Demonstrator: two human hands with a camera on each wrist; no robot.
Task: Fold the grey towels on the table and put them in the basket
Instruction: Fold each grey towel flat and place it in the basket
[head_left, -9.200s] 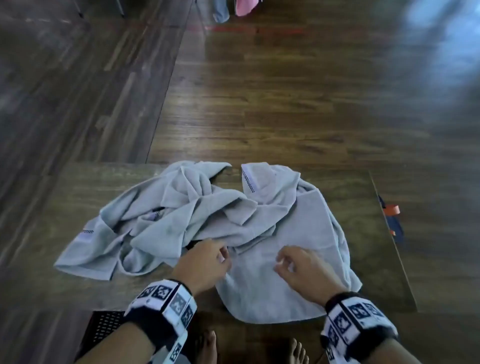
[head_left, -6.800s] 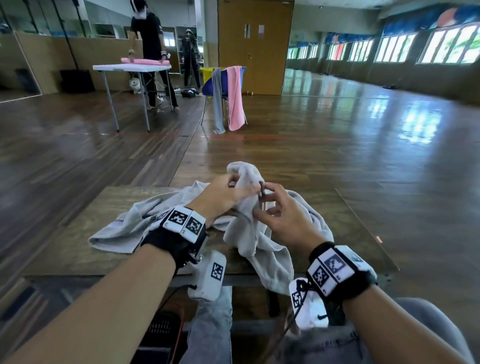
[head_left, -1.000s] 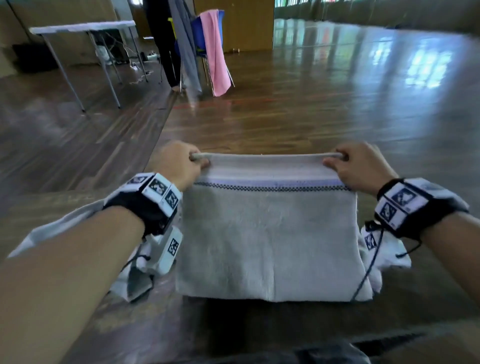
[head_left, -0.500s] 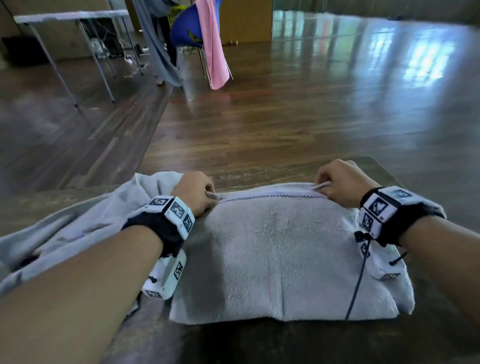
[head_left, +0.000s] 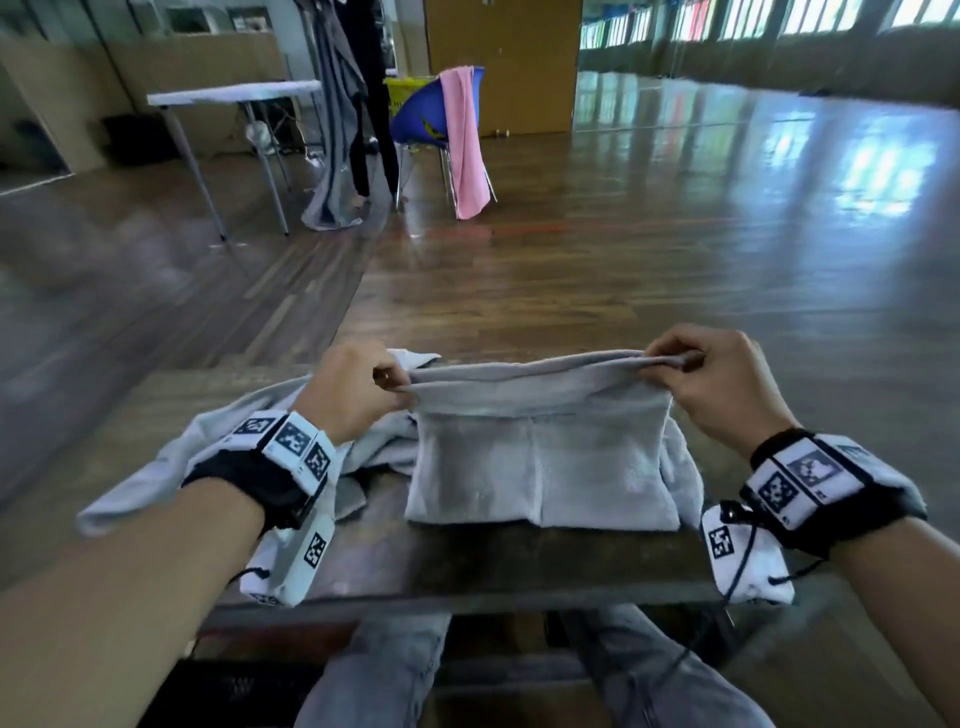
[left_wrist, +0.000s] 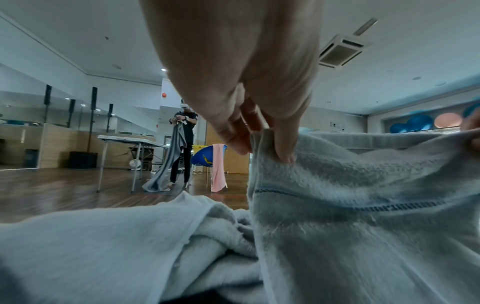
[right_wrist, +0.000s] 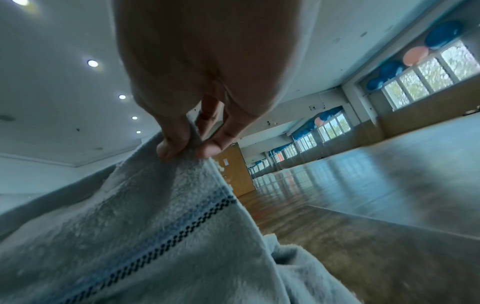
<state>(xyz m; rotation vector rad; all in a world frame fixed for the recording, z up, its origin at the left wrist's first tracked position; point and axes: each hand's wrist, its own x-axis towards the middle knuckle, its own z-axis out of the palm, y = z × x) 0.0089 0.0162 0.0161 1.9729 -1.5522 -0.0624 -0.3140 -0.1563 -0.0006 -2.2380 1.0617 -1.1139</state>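
Above the table: folded grey towel (head_left: 540, 467) held up by its top corners, lower edge on the wooden table (head_left: 467, 561).
Left hand (head_left: 353, 389): pinching the left corner.
Right hand (head_left: 722, 384): pinching the right corner.
Left of it: second grey towel (head_left: 171, 467), crumpled on the table.

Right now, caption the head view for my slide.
Both hands, left hand and right hand, pinch a folded towel above the table.

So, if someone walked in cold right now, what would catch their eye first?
Both hands, the left hand and right hand, pinch the top corners of a folded grey towel, lifted over the table. A second grey towel lies crumpled to its left, and a pink towel hangs on a far chair.
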